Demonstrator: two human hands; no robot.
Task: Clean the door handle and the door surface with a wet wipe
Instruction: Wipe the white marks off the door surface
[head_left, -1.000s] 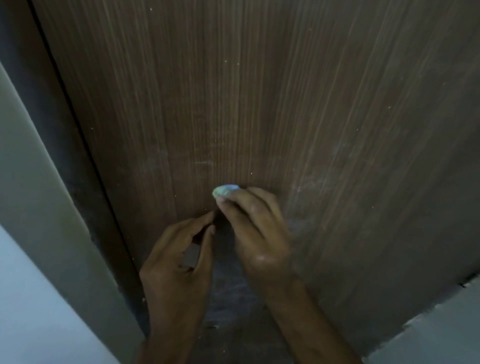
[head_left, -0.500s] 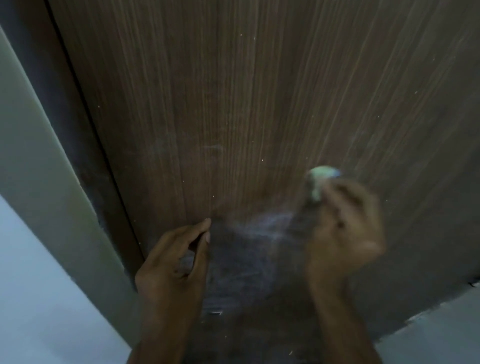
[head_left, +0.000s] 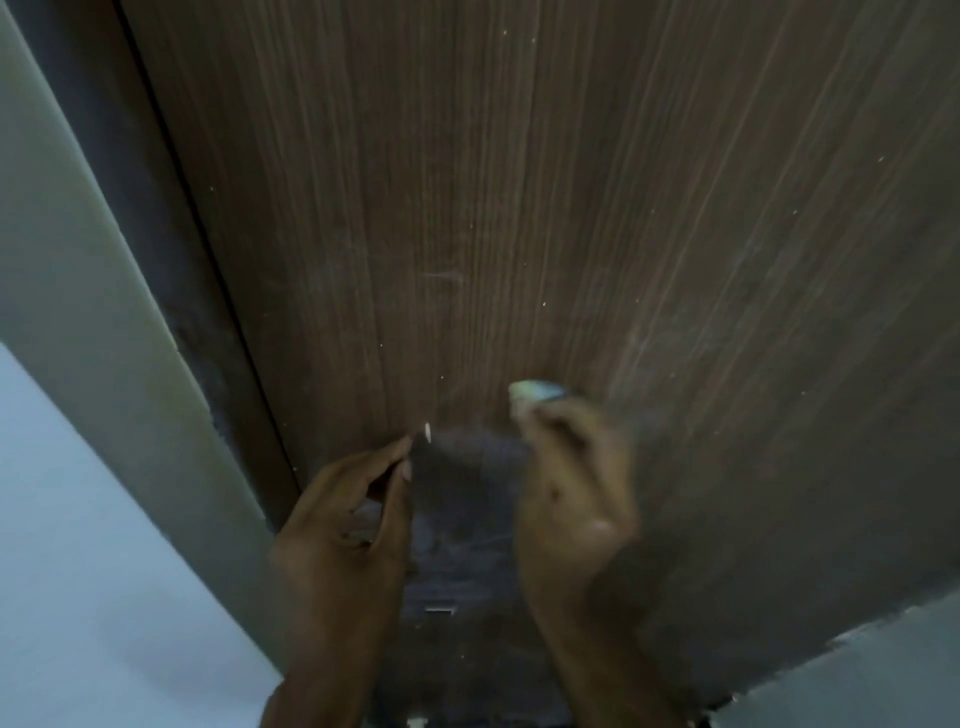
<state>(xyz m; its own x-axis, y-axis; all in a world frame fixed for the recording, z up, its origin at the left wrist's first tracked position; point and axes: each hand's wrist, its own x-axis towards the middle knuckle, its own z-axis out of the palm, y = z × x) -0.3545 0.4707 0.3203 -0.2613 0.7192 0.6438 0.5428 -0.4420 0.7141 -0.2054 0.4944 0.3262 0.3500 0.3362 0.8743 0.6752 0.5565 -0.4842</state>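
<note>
Left hand (head_left: 343, 525) curled with fingers bent; right hand (head_left: 571, 493) blurred, fingertips pinched together.

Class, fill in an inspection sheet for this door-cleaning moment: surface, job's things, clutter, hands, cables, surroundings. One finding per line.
Surface: brown wood-grain door, pale specks, darker patch between the hands.
Job's things: bunched pale wet wipe against the door; handle not clearly visible.
Clutter: nothing seen.
Hands: right hand blurred, gripping the wipe; left hand beside the door edge, fingers curled, its hold unclear.
Cables: nothing seen.
Surroundings: grey door frame at left, pale wall beyond it.
</note>
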